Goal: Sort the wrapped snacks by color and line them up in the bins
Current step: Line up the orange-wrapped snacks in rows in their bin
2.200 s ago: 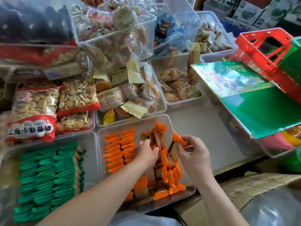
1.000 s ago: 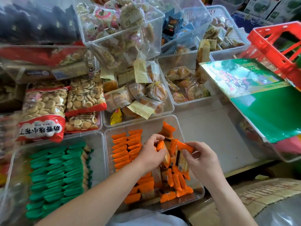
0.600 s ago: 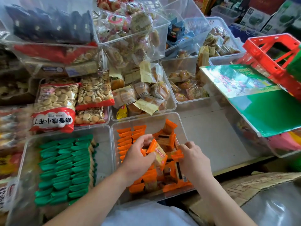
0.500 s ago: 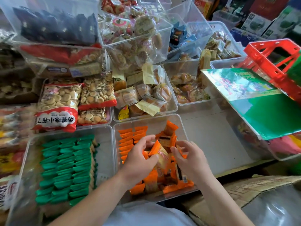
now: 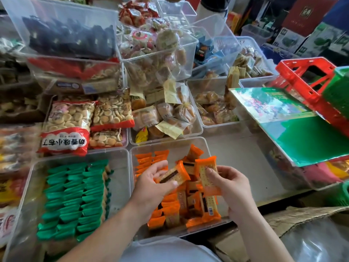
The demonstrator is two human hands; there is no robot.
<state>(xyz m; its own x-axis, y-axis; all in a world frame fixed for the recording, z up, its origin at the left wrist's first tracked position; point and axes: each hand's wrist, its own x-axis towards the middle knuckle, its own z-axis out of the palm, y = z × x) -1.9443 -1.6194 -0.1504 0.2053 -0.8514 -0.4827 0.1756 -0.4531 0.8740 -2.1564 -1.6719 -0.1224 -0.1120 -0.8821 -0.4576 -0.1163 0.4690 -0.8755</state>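
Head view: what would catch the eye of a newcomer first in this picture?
At the lower middle, the left hand grips an orange packet and the right hand holds a second orange packet, above a clear bin of loose orange packets. In the bin to its left lie neat rows of green packets. A bright red crate stands at the far right.

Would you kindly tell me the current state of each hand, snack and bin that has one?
Left hand: gripping an orange snack, held above its bin.
Right hand: pinching a second orange snack, upright.
Orange bin: short rows lined up at back left, loose heap elsewhere.
Green bin: green snacks lined up in rows.
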